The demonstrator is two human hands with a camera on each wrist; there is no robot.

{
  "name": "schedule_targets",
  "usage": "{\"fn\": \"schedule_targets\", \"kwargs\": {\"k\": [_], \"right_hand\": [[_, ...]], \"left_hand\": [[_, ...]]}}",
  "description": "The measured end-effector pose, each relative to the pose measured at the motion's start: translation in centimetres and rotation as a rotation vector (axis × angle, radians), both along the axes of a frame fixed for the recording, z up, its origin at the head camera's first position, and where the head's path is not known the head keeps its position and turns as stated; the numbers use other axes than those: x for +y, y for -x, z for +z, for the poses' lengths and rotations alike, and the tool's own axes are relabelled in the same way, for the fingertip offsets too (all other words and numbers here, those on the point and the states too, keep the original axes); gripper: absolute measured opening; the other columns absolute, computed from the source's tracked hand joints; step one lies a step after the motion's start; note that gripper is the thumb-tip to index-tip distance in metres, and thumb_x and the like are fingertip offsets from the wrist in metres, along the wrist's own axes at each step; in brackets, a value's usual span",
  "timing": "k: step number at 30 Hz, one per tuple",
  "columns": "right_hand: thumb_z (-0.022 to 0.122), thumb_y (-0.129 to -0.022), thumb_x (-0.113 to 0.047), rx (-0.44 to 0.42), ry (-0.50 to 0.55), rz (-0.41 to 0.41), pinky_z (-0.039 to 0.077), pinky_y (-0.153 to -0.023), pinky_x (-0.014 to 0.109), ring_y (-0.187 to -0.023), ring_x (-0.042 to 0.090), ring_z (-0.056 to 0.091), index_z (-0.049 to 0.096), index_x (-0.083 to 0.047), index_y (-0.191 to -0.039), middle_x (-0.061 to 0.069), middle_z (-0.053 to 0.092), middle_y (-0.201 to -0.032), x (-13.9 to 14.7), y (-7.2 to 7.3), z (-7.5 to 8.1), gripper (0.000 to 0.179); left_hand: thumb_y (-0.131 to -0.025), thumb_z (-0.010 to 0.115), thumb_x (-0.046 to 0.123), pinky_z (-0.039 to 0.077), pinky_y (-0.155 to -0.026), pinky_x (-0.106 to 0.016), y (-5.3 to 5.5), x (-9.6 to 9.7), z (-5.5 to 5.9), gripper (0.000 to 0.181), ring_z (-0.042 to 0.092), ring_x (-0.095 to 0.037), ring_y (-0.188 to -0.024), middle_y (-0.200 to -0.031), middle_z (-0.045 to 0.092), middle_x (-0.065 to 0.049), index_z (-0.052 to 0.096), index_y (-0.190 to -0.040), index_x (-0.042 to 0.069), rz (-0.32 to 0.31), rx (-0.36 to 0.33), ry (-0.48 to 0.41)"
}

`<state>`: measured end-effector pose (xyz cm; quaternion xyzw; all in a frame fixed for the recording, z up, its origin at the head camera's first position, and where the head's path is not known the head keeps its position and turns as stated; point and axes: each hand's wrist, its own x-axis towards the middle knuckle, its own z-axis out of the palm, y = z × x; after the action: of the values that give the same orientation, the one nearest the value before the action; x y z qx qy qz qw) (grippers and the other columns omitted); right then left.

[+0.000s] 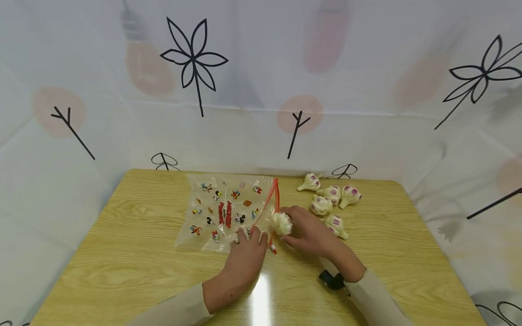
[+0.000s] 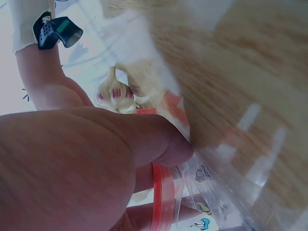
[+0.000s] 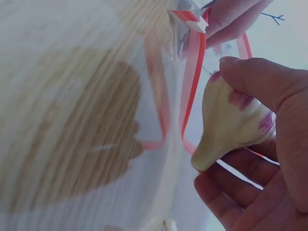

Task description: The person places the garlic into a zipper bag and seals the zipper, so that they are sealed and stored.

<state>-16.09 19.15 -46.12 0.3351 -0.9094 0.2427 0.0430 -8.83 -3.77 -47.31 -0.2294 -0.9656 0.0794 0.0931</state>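
Note:
A clear zip bag (image 1: pixel 216 208) printed with cartoon characters lies flat on the table, its red zip edge (image 1: pixel 277 194) facing right. My left hand (image 1: pixel 246 256) holds the bag's near corner by the opening; in the left wrist view the thumb and fingers lie on either side of the red zip strip (image 2: pixel 163 199). At the mouth, my right hand (image 1: pixel 311 231) grips a garlic bulb (image 3: pixel 233 113), cream with purple patches, between thumb and fingers. The zip edge stands parted into two red strips in the right wrist view, with the bulb right beside it.
Several more garlic bulbs (image 1: pixel 322 205) lie grouped on the wooden table (image 1: pixel 391 253), behind and right of my right hand. A black device (image 1: pixel 332 280) sits at the right wrist. White printed cloth (image 1: pixel 253 136) hangs behind the table and at its sides.

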Motion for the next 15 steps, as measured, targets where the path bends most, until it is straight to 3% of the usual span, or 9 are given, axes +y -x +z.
{"fn": "schedule_targets", "kwargs": {"k": [15], "right_hand": [[0.089,-0.087,-0.03,-0.001,-0.008,-0.076,0.054,-0.104,0.05,-0.125,0.031,0.064,0.055,0.002,-0.149,0.013,0.066,-0.135,-2.3,1.4,0.2,0.077]], "left_hand": [[-0.104,0.064,0.012,0.065,-0.074,-0.045,0.2,-0.2,-0.2,0.037,0.067,-0.049,-0.113,-0.135,0.061,-0.017,0.068,-0.141,0.014,-0.017,0.002,-0.012]]}}
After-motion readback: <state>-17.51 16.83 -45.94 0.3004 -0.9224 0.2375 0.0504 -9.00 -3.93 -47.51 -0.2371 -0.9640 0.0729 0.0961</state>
